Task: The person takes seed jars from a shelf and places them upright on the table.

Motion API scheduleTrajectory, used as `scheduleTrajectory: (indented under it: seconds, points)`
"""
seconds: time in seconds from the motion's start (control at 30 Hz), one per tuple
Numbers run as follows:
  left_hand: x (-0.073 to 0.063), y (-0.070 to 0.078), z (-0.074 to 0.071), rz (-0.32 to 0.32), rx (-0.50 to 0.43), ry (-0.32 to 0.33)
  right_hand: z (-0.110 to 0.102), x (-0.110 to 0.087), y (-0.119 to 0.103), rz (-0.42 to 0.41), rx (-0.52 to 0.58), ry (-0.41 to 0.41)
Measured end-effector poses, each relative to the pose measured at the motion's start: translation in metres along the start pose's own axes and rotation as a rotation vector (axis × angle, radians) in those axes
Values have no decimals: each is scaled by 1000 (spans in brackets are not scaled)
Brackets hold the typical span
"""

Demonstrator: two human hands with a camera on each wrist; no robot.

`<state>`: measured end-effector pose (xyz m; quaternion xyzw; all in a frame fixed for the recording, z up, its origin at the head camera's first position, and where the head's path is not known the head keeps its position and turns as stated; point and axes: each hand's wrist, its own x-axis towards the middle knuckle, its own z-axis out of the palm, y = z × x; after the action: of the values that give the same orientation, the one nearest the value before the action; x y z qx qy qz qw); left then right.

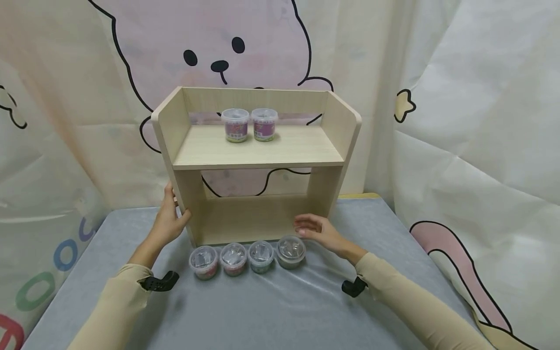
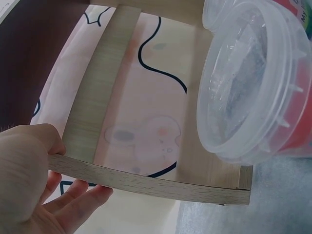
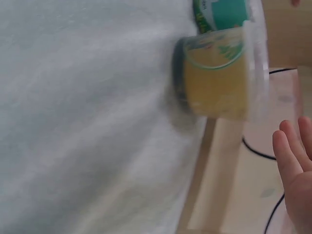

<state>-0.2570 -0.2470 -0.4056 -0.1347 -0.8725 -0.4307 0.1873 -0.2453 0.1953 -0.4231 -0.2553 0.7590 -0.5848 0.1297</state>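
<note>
A small two-tier wooden shelf (image 1: 210,151) stands on the table. My left hand (image 1: 168,221) grips its left side panel (image 2: 151,183), thumb on the inner face and fingers on the outer, as the left wrist view shows. Close to the shelf's lower right, my right hand (image 1: 323,233) hovers with loosely bent fingers and nothing in them. It is apart from the rightmost clear-lidded tub (image 1: 290,255), which looks yellow in the right wrist view. Three more tubs line up to its left, among them a reddish one (image 1: 204,265). On the upper tier sit two purple-labelled tubs (image 1: 236,127).
Grey-blue cloth covers the table (image 1: 262,316). Behind the shelf hangs a curtain (image 1: 350,43) printed with a pink cartoon animal, and another light curtain (image 1: 481,146) falls along the right. A yellow edge (image 1: 359,196) shows behind the shelf's right side.
</note>
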Motion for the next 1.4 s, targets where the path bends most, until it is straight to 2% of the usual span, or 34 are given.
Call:
scheduleTrajectory:
  seconds: [0.23, 0.37, 0.63, 1.03, 1.4]
  points:
    - [-1, -1, 1, 6, -12, 3, 2, 5, -28, -78, -26, -26]
    - [-1, -1, 1, 8, -8, 6, 2, 9, -50, -136, -41, -53]
    - [-3, -2, 0, 6, 1, 7, -2, 18, -95, -190, -55, -90]
    - [-1, -1, 0, 6, 7, 0, -7, 36, -145, -259, -79, -67]
    - [-1, -1, 1, 18, 11, 12, -17, 59, -175, -248, -80, -16]
